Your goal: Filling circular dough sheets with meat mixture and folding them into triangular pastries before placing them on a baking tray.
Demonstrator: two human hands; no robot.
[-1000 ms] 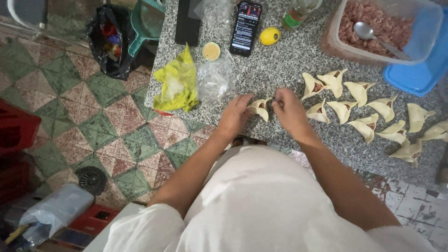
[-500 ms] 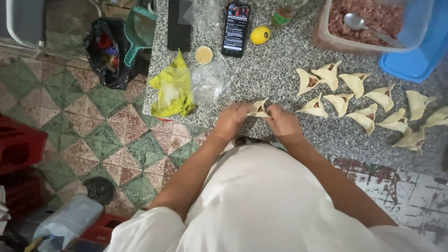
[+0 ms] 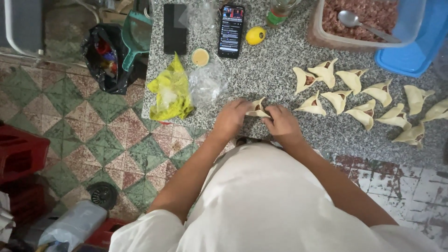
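Note:
Both my hands pinch one pale folded dough pastry [image 3: 257, 109] with filling showing, low over the grey granite counter [image 3: 275, 60]. My left hand [image 3: 232, 117] grips its left side, my right hand [image 3: 281, 123] its right side. To the right lie several finished triangular pastries [image 3: 354, 95] in loose rows. A clear tub of minced meat filling [image 3: 368, 21] with a metal spoon [image 3: 364, 24] stands at the back right.
On the counter: a yellow plastic bag [image 3: 171, 91], a crumpled clear bag [image 3: 206, 84], two phones [image 3: 232, 30], a small lemon [image 3: 255, 35], a bottle [image 3: 280, 11], a blue tray [image 3: 415, 51]. Beside the counter, a black rubbish bag [image 3: 106, 58] and red crates [image 3: 21, 154] sit on tiled floor.
My hands have drawn closer together around the pastry and folded it. The view has shifted slightly; the rows of pastries have not moved.

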